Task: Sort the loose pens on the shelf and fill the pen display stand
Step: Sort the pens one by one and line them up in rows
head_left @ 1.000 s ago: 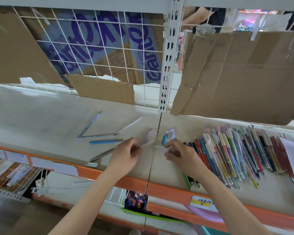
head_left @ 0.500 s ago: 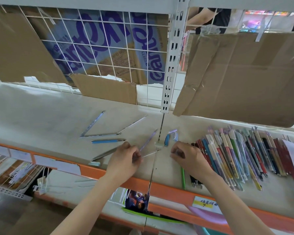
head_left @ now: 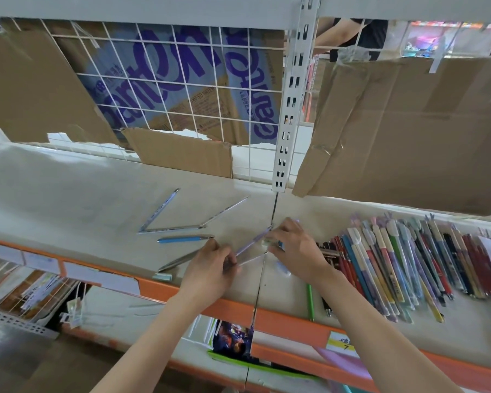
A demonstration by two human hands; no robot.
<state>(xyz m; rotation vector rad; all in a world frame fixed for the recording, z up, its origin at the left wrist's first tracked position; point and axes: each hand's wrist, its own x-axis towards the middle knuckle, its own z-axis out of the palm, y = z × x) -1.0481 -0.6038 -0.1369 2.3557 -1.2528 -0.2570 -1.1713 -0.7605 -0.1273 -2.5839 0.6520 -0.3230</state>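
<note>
Over on the shelf's [head_left: 68,194] left half, loose pens [head_left: 182,239] lie scattered, well apart. Mid-shelf near the front edge, the left hand [head_left: 210,272] pinches a lilac pen [head_left: 253,242] in curled fingers; the right hand [head_left: 295,251] curls over its far end. Rightward, a row of pens [head_left: 408,259] lies side by side.

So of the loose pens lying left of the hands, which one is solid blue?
The blue pen, lying almost level just below the thin clear pens that form a zigzag. The silver pen nearer the shelf edge is grey.
</note>
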